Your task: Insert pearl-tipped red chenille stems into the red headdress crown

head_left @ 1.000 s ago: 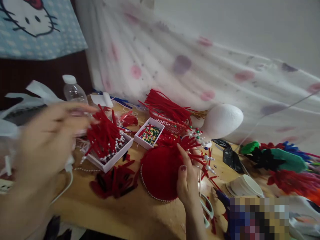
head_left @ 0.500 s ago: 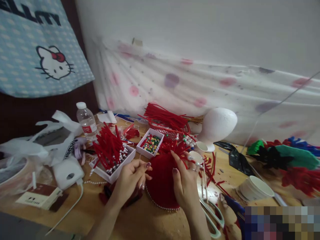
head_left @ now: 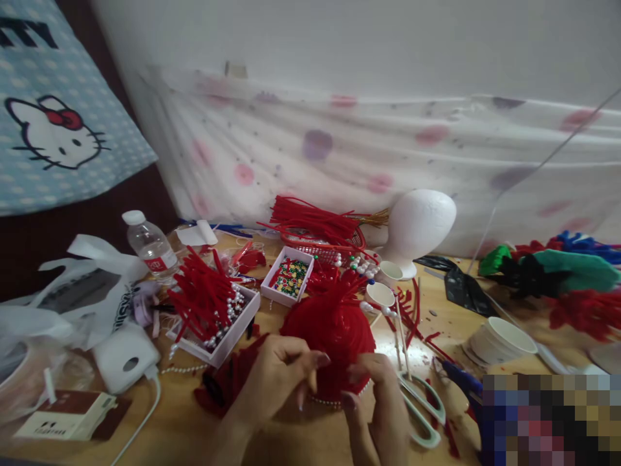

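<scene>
A rounded red piece (head_left: 337, 323), like a small cap with a pearl-bead edge and a tuft on top, sits on the table in front of me. My left hand (head_left: 281, 372) is over its near left side, thumb and forefinger pinched together; whatever is between them is too small to make out. At its near right side is my right hand (head_left: 376, 404), slightly blurred, thumb and forefinger apart and no object visible between them. Left of my hands stands a white box (head_left: 237, 330) of red fuzzy stems and pearl strings.
Behind are a box of coloured beads (head_left: 284, 275), a red basket (head_left: 334, 246) of red stems and a white foam head (head_left: 422, 223). Scissors (head_left: 422, 411) and paper cups (head_left: 381, 294) are on the right. A water bottle (head_left: 150, 246) and white charger (head_left: 126, 359) are left.
My right hand has come off the top of the red piece and drawn down toward me. My left hand has shifted right and lower, closer to it. The view has swung slightly right.
</scene>
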The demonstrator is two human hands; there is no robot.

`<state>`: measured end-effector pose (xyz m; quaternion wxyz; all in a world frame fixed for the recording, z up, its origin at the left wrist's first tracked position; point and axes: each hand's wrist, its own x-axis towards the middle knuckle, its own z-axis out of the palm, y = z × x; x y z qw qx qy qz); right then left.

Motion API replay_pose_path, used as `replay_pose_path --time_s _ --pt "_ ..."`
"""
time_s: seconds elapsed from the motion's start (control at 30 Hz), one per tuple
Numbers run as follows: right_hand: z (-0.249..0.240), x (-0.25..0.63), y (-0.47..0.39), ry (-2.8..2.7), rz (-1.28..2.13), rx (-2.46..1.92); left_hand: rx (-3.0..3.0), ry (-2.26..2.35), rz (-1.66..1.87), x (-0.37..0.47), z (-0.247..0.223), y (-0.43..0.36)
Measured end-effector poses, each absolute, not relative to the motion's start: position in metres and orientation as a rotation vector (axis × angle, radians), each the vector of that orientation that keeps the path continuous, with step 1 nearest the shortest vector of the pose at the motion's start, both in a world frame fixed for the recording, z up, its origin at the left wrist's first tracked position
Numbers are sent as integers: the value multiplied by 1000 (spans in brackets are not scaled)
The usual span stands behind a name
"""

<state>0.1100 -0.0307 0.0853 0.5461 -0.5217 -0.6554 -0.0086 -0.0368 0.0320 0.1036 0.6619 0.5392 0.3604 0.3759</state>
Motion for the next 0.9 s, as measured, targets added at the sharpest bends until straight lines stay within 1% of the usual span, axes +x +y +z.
replay_pose_path --time_s 0.07,0.13,0.23,0.37,0.53,0.63,0.73,0.83,0.9 --pt "87 108 -32 -1670 126 -1175 1213 797 736 -30 107 23" --pt "89 108 -33 -1708 197 -1137 1186 771 664 -25 109 17" --pt "91 112 -35 -1671 177 -1123 1188 780 621 -16 110 10" --pt "91 119 -40 -1514 92 -1208 1277 841 686 1 111 0" --pt "86 137 -44 -1426 133 -1235 1297 809 683 6 113 -4" --pt "77 152 -45 -1363 133 -1220 1246 920 861 -12 114 6" --pt "67 165 -44 -1270 133 -1239 1147 1034 1167 -36 116 21" --pt "62 169 -42 -1078 164 -1268 1082 1010 1418 -53 120 31" --pt "63 168 -40 -946 195 -1284 1076 988 1516 -56 123 34"
